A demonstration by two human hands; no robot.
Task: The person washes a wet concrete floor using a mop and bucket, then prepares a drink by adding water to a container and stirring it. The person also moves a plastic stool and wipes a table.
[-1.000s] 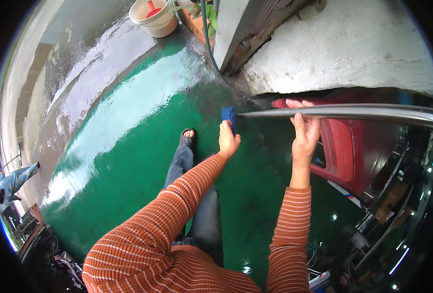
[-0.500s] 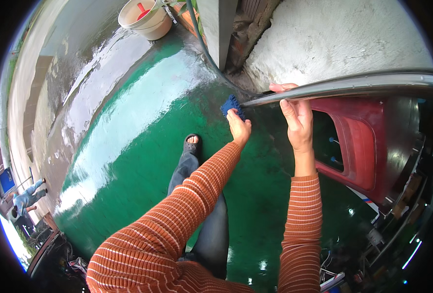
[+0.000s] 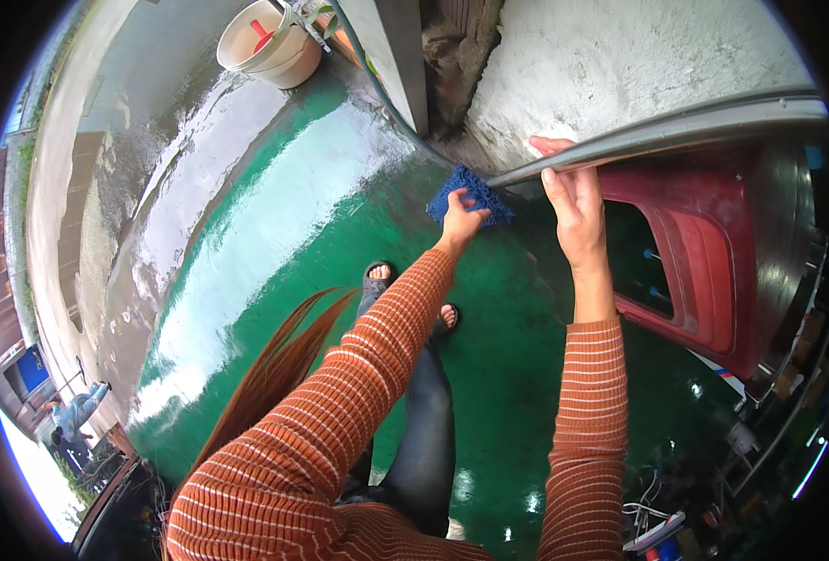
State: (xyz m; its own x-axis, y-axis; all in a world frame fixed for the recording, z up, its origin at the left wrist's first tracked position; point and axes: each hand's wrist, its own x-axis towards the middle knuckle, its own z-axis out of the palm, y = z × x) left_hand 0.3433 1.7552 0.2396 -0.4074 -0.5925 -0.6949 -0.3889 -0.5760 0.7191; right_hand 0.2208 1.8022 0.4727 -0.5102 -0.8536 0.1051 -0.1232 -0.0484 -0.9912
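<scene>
A long grey metal bar (image 3: pixel 685 126) reaches in from the right edge, its near end by the middle of the view. My right hand (image 3: pixel 580 206) holds this bar close to that end, the thumb on the near side and a fingertip showing over the far side; the other fingers are partly hidden. At the bar's tip is a blue shaggy cloth (image 3: pixel 491 198), which may be a wash mitt or sponge. My left hand (image 3: pixel 463 222) grips the cloth with bent fingers, in front of the bar's end.
A red vehicle door or panel (image 3: pixel 713 252) with a window opening stands at right. A rough pale wall (image 3: pixel 639 65), a grey post (image 3: pixel 396 56) and a hose (image 3: pixel 367 75) lie ahead. A bucket (image 3: pixel 293 61) sits on the wet green floor (image 3: pixel 498 374). Another person (image 3: pixel 79 411) is far left.
The blue cloth spreads wider at the bar's tip, with my left hand shifted slightly on it. My right hand still holds the bar. My second foot and some long hair have come into view.
</scene>
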